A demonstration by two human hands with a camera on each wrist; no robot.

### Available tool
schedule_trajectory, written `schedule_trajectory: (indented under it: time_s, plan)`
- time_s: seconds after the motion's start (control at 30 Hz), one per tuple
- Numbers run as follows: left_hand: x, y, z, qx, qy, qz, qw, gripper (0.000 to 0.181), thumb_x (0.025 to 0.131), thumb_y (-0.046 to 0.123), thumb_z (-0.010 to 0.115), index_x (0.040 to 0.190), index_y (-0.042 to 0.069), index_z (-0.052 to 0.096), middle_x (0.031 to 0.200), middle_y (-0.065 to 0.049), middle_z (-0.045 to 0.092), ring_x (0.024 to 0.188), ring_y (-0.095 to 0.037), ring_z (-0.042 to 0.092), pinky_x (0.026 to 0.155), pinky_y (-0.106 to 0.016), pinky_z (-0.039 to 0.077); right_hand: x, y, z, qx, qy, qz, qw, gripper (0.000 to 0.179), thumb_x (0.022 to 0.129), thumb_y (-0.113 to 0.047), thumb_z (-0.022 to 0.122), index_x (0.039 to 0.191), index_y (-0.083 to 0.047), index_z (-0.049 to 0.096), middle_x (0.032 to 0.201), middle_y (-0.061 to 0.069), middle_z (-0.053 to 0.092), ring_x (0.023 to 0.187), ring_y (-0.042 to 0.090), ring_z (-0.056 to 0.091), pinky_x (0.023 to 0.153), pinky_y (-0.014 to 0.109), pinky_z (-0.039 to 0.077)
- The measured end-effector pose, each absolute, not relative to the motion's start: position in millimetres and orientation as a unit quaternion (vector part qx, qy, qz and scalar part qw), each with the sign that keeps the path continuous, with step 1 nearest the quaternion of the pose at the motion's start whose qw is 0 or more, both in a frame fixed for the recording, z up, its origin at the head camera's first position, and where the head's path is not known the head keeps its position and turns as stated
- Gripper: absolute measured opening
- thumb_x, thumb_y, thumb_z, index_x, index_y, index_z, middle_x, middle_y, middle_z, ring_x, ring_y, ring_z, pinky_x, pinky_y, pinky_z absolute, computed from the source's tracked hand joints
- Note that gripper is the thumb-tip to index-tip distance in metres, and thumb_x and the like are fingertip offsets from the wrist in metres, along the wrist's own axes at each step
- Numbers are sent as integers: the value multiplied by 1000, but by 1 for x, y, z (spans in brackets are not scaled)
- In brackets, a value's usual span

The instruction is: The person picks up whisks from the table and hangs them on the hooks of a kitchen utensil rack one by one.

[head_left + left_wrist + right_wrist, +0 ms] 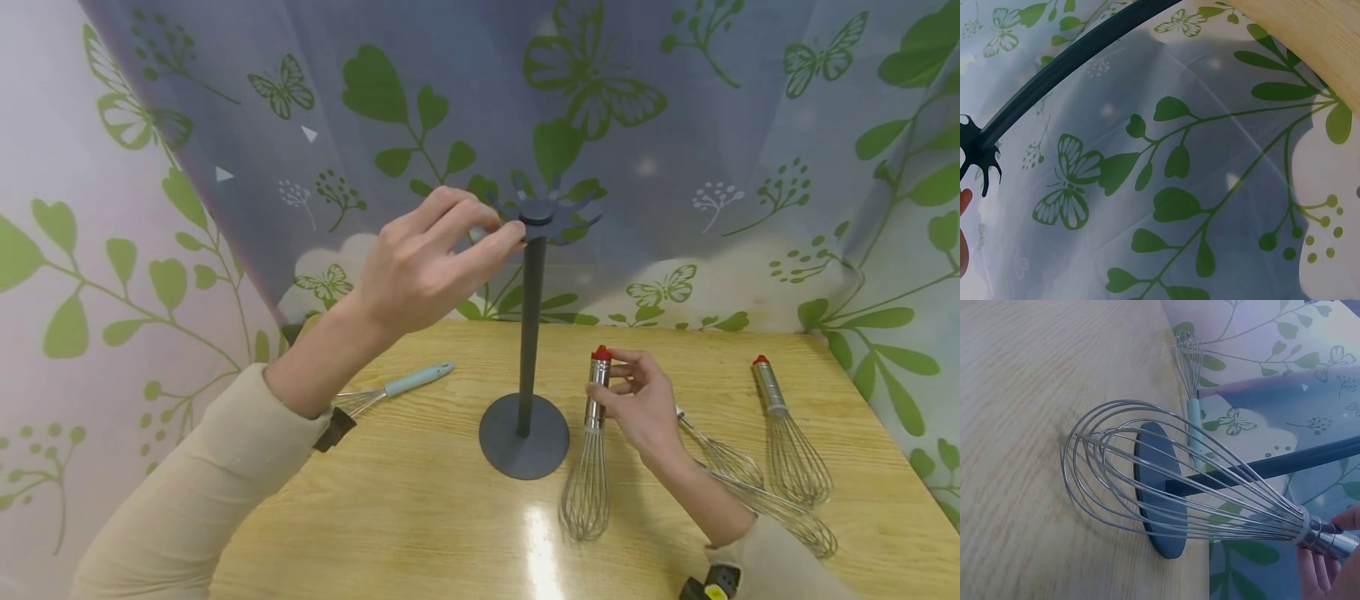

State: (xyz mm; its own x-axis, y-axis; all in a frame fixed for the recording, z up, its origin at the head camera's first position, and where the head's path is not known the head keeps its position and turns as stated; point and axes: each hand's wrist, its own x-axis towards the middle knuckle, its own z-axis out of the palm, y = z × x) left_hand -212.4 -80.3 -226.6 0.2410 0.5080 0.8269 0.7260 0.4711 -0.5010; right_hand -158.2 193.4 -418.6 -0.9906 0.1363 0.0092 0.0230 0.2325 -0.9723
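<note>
Right fingers [636,360] around a silvery, red-tipped, bulbous-ended wire whisk [593,433].

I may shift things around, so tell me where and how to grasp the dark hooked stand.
Probably grip the dark hooked stand around the middle of its upright post, approaching from the left. The post is slim and bare there, between the splayed hooks and broad round base, while the right hand holds a red-tipped whisk on the right.
</note>
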Motion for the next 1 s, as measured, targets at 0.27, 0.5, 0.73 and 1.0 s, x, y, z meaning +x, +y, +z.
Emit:
schedule_trajectory:
  time_s: [0.27, 0.5, 0.73, 1.0]
  plan:
    - [-210, -80, -226, -505, -612, -83, 603, 20, 87, -7, 78, 102, 6, 78, 84, -11, 69, 80, -27, 66, 64, -31, 59, -155, 190, -413, -32, -788, 612, 64, 53, 95, -3, 76, 143, -4, 53, 116, 13, 61, 85, 8, 60, 69, 27, 64]
    - [-209, -80, -226, -502, -613, -75, 606, 15, 92, -4, 74, 102, 6, 78, 85, -11, 69, 80, -27, 66, 64, -31, 59, -151, 186, -408, -14, -791, 605, 94, 52, 93, -3, 77, 141, -5, 57, 118, 12, 62, 85, 6, 62, 66, 26, 63]
    - [-210, -80, -226, -505, -610, -74, 606, 13, 92, -4, 75, 101, 6, 78, 83, -12, 68, 79, -28, 66, 65, -31, 60, -151, 180, -400, 13, -789, 600, 132, 47, 90, -2, 80, 132, -4, 61, 114, 14, 68, 82, 5, 64, 61, 25, 56]
    - [-209, -79, -225, -503, -611, -73, 607, 14, 91, -4, 75, 101, 6, 78, 84, -11, 69, 80, -28, 67, 64, -30, 60, -149, 175, -391, 34, -782, 599, 171, 47, 87, 4, 81, 130, -4, 64, 114, -1, 69, 84, 5, 66, 74, 22, 56]
